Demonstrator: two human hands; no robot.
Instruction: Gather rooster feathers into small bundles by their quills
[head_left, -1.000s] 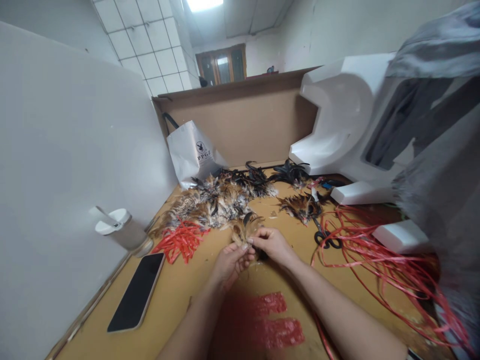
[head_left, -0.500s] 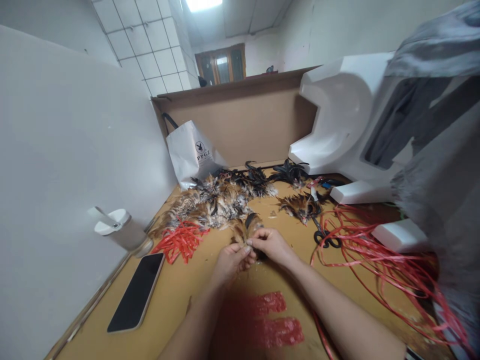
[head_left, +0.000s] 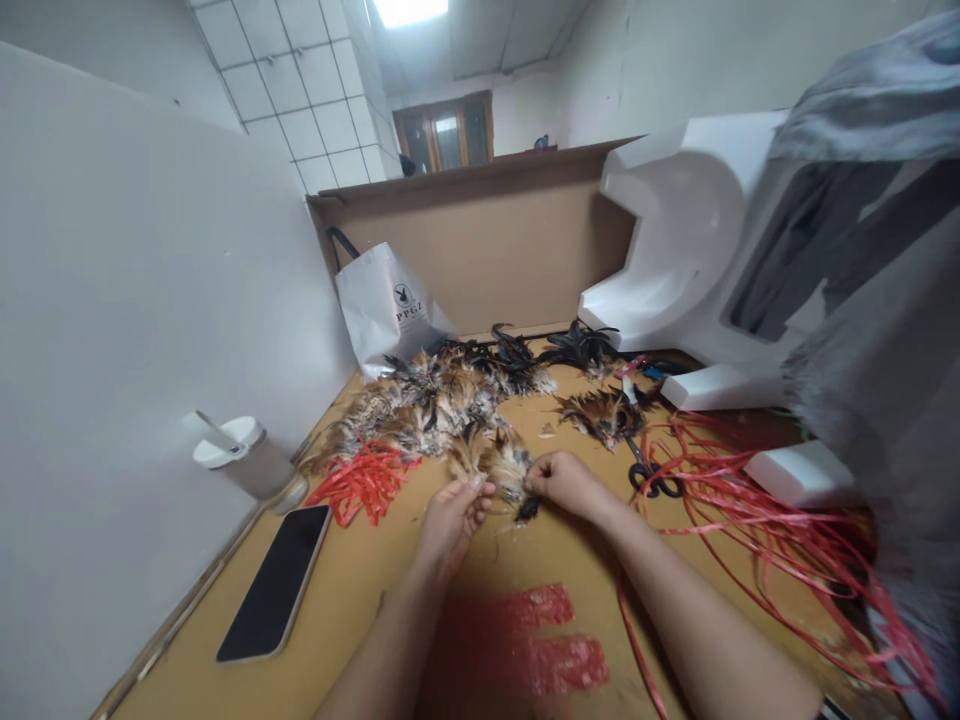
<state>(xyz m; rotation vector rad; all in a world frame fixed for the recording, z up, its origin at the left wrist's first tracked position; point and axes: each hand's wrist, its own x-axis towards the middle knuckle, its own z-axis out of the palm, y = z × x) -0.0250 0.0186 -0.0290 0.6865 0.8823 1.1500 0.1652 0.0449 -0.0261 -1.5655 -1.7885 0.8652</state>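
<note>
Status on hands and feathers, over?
Left hand pinching brown feathers. Right hand at neighbouring tuft, grip unclear. Scissors farther right, not in the way.

A ceiling light [head_left: 411, 10] glows above what seems a window [head_left: 448, 138] (wood-framed).

White bag [head_left: 382, 315] reads "PPGZ"; rabbit-head emblem [head_left: 403, 295] above.
</note>
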